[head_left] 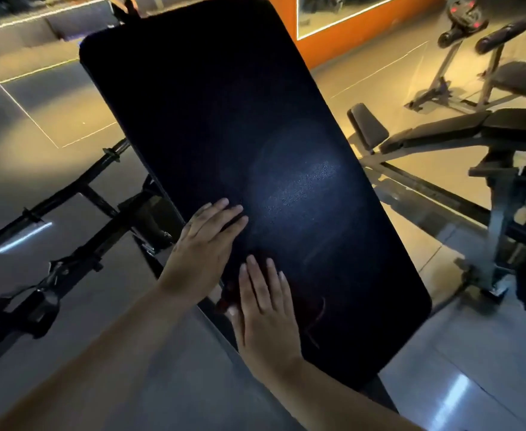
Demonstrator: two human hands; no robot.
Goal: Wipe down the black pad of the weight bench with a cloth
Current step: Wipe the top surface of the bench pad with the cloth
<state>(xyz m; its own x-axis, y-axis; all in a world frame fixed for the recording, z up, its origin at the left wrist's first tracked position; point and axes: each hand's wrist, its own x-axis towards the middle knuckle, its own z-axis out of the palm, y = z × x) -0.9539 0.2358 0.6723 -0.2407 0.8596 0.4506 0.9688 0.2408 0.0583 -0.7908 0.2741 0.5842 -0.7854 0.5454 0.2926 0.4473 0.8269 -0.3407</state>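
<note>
Pressing what seems a dark red cloth (308, 306) onto the near left edge of the black pad (224, 119), my right hand (265, 306) lies flat, fingers straight. My left hand (205, 244) rests flat just beyond.

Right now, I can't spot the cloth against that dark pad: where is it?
Head view, lower centre: the dark red cloth lies on the near end of the pad, under the flat right hand, close beside the left hand.
</note>
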